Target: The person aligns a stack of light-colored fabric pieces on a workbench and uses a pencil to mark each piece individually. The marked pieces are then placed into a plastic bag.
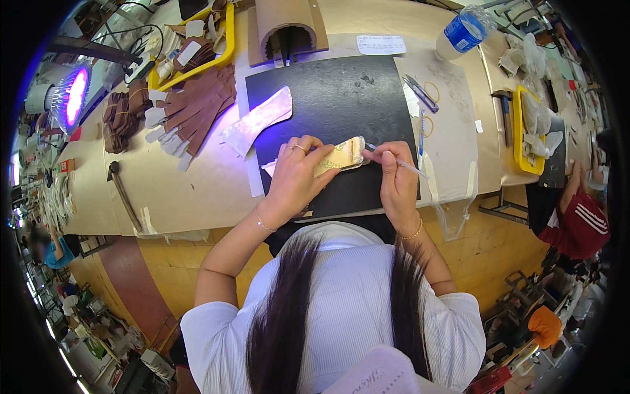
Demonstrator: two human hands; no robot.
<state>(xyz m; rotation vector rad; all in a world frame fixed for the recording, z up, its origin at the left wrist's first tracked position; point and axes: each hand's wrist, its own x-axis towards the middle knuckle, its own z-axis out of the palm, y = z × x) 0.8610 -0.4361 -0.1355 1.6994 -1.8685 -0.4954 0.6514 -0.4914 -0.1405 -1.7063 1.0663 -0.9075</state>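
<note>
On a black mat (341, 92), my left hand (294, 172) holds down a small pale yellow piece (344, 155) with printing on it, thumb and fingertips pressed along its near and far sides. A brownish band crosses the piece near its right end. My right hand (395, 180) pinches a thin pen-like tool (413, 169) with a clear shaft, its tip at that right end. Whether the tip touches is too small to tell. To the left of the piece, a pale, waisted flat piece (259, 121) lies over the mat's edge in purple light.
Brown strips with white ends (197, 125) lie left, below a yellow tray (230, 39) and beside a glowing purple lamp (75, 95). A hammer (125, 197) rests near the front edge. Thread snips (421, 94), a bottle (462, 33) and another person's red garment (577, 226) are right.
</note>
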